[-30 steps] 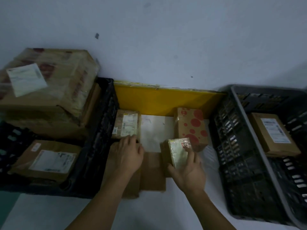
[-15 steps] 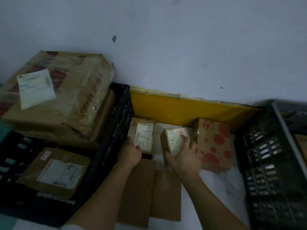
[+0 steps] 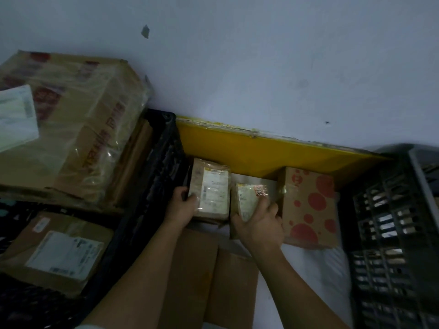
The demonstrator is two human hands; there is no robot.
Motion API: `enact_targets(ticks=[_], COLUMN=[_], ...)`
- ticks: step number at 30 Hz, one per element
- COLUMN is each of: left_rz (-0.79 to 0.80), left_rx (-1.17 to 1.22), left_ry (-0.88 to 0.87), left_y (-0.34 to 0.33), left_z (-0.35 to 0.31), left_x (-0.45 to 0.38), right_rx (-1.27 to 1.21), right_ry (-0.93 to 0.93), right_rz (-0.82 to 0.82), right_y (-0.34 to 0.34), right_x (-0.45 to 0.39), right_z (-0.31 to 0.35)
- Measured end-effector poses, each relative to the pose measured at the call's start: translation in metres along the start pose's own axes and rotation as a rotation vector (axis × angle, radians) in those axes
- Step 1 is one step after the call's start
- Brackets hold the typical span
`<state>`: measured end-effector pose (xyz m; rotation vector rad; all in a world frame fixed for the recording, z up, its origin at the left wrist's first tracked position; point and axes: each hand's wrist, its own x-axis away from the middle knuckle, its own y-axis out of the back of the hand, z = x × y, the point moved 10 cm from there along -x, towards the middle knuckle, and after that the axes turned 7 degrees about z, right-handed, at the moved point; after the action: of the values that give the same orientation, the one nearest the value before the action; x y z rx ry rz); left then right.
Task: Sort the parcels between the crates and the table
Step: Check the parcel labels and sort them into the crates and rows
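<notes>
Crates come first by size, and I count two: a black crate (image 3: 152,191) to the left of my left fingers and a grey crate (image 3: 389,224) to the right of my right fingers. In the black crate I count two parcels: a big plastic-wrapped box (image 3: 78,129) at the back, and a flat labelled parcel (image 3: 57,252) nearer me, both well left of my fingers. A yellow board (image 3: 261,153) stands against the wall just beyond my fingertips.

On the table (image 3: 316,269) between the crates I count three parcels in a row. A red-spotted box (image 3: 308,205) sits immediately right of my right fingers and touches them. My left hand (image 3: 181,206) grips the near left corner of a labelled parcel (image 3: 211,191), thumb curled onto its top face. My right hand (image 3: 257,224) clasps the smallest parcel (image 3: 249,200), fingers curled round its right side and thumb on its left; whether it rests on the table or is lifted I cannot tell. These two parcels stand just beside each other.

Under my wrists I count two plain cardboard sheets (image 3: 213,276) lying flat, side by side.
</notes>
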<state>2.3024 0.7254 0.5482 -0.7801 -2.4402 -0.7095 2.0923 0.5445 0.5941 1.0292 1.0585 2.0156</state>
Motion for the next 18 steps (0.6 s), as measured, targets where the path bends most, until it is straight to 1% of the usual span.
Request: enact_targets(ticks=[5,10,13,18], left_rz=[0.05,0.058,0.083,0.133], left_rx=[0.154,0.215,0.285,0.373], left_ry=[-0.036,-0.109,-0.152,-0.21], left_y=[-0.001,0.005,0.004,0.002], left_z=[-0.021,-0.038,-0.045,-0.06], left_x=[0.004,0.019,0.034,0.059], right_rx=[-0.096,-0.115,-0.12,-0.214], right_ry=[0.02,0.041,0.057,0.119], right_rz=[-0.081,-0.123,-0.187,-0.271], right_y=[0.021,0.05,0.072,0.104], right_x=[0.002,0.006,0.016,0.042], right_z=[-0.005,-0.001,0.001,0.003])
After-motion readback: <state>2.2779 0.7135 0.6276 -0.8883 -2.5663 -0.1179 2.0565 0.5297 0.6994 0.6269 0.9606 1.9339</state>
